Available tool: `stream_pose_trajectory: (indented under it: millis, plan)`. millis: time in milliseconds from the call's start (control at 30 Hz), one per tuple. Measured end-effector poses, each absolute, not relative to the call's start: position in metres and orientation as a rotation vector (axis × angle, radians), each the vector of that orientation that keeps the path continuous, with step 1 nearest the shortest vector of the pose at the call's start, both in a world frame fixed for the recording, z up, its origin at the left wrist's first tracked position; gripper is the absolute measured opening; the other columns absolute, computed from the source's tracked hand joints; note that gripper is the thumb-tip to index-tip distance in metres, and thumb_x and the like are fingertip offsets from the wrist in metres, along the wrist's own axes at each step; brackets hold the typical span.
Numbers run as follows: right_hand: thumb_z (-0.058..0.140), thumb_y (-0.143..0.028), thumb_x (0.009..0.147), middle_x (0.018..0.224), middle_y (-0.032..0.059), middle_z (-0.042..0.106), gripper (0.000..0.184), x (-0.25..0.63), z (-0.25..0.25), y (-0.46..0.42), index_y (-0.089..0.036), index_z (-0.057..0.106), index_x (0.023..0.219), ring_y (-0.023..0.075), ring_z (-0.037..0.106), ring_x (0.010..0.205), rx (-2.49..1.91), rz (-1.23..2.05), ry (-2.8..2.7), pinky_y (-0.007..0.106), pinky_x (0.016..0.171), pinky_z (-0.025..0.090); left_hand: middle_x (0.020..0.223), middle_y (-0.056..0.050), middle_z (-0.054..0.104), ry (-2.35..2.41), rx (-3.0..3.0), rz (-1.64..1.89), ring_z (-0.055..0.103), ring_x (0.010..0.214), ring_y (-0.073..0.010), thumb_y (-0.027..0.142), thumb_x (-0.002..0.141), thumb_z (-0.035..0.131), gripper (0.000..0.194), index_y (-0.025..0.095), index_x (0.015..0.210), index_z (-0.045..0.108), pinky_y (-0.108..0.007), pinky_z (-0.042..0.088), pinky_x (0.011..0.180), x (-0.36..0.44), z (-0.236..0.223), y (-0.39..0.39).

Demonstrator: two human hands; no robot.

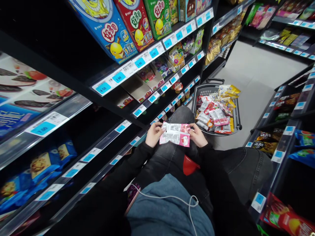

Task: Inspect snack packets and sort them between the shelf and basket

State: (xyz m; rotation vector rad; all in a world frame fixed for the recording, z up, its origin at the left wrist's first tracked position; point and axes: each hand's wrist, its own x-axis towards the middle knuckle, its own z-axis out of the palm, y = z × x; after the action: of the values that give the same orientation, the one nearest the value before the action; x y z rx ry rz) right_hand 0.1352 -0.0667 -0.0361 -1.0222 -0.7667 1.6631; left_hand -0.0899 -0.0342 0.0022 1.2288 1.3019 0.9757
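A pink and silver candy bag [175,134] lies stretched between my hands, just above my knees, its printed back turned up. My left hand [154,133] pinches the bag's left end between thumb and fingers. At the right end my right hand [197,135] grips the edge in the same way. Beyond my right hand, on the floor, stands a dark shopping basket [193,108] heaped with similar snack bags [213,109] in white, pink and yellow.
Shelves with blue price tags [119,77] run along my left, holding boxed snacks [134,24] and blue biscuit packs [40,165]. Another shelf [280,144] stands close on my right. Pale floor [253,65] stretches past the basket. A white cable [167,197] lies across my lap.
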Motion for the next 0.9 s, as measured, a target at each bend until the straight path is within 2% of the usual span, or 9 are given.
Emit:
stream_pose_trajectory:
  millis: [100, 200, 267, 433, 533, 667, 900]
  plan:
    - [0.061, -0.04, 0.072, 0.084, -0.0001, 0.059, 0.026, 0.138, -0.031, -0.069, -0.024, 0.052, 0.09, 0.0133, 0.058, 0.068, -0.957, 1.686, -0.834, 0.027, 0.059, 0.048, 0.072, 0.001, 0.056, 1.172, 1.294, 0.975, 0.051, 0.063, -0.0096, 0.032, 0.064, 0.069, 0.047, 0.017, 0.104, 0.05, -0.021, 0.04, 0.058, -0.091, 0.003, -0.035]
    - [0.071, -0.032, 0.062, 0.098, 0.0029, 0.061, 0.031, 0.136, -0.03, -0.07, -0.022, 0.058, 0.089, 0.0172, 0.058, 0.087, -0.935, 1.623, -0.995, 0.029, 0.073, 0.048, 0.09, -0.005, 0.059, 1.097, 1.277, 0.849, 0.055, 0.08, -0.0146, 0.03, 0.061, 0.072, 0.043, 0.015, 0.097, 0.055, -0.025, 0.043, 0.071, -0.093, 0.004, -0.034]
    - [0.074, -0.025, 0.057, 0.099, 0.003, 0.062, 0.034, 0.132, -0.033, -0.069, -0.021, 0.06, 0.088, 0.018, 0.057, 0.092, -0.971, 1.558, -1.048, 0.03, 0.079, 0.046, 0.092, -0.005, 0.059, 1.066, 1.232, 0.803, 0.055, 0.082, -0.0156, 0.027, 0.058, 0.074, 0.044, 0.015, 0.096, 0.057, -0.027, 0.043, 0.075, -0.094, 0.004, -0.034]
    - [0.07, -0.018, 0.059, 0.092, 0.0017, 0.065, 0.024, 0.125, -0.04, -0.068, -0.02, 0.065, 0.082, 0.0176, 0.057, 0.092, -1.045, 1.462, -1.053, 0.031, 0.084, 0.043, 0.085, -0.003, 0.06, 1.04, 1.23, 0.772, 0.054, 0.077, -0.0147, 0.024, 0.056, 0.076, 0.034, 0.014, 0.086, 0.063, -0.028, 0.042, 0.073, -0.096, 0.004, -0.034]
    - [0.066, -0.015, 0.059, 0.082, 0.0011, 0.067, 0.015, 0.124, -0.043, -0.068, -0.02, 0.067, 0.074, 0.0176, 0.06, 0.084, -1.103, 1.423, -1.04, 0.031, 0.081, 0.044, 0.074, -0.001, 0.058, 1.082, 1.333, 0.849, 0.051, 0.071, -0.0134, 0.023, 0.057, 0.074, 0.022, 0.015, 0.076, 0.068, -0.027, 0.04, 0.069, -0.096, 0.003, -0.034]
    - [0.065, -0.015, 0.06, 0.077, 0.0017, 0.069, 0.015, 0.124, -0.05, -0.068, -0.02, 0.07, 0.073, 0.0181, 0.062, 0.078, -1.144, 1.406, -1.035, 0.031, 0.076, 0.045, 0.061, 0.001, 0.049, 1.136, 1.498, 0.906, 0.044, 0.061, -0.0115, 0.021, 0.058, 0.072, 0.011, 0.017, 0.068, 0.072, -0.026, 0.035, 0.061, -0.095, 0.0, -0.033]
    - [0.066, -0.018, 0.057, 0.072, 0.0018, 0.07, 0.011, 0.13, -0.057, -0.066, -0.02, 0.071, 0.067, 0.0191, 0.062, 0.074, -1.143, 1.421, -1.003, 0.032, 0.075, 0.047, 0.054, 0.001, 0.044, 1.114, 1.455, 0.919, 0.04, 0.057, -0.0112, 0.025, 0.056, 0.071, 0.008, 0.018, 0.061, 0.071, -0.026, 0.031, 0.056, -0.095, -0.005, -0.023]
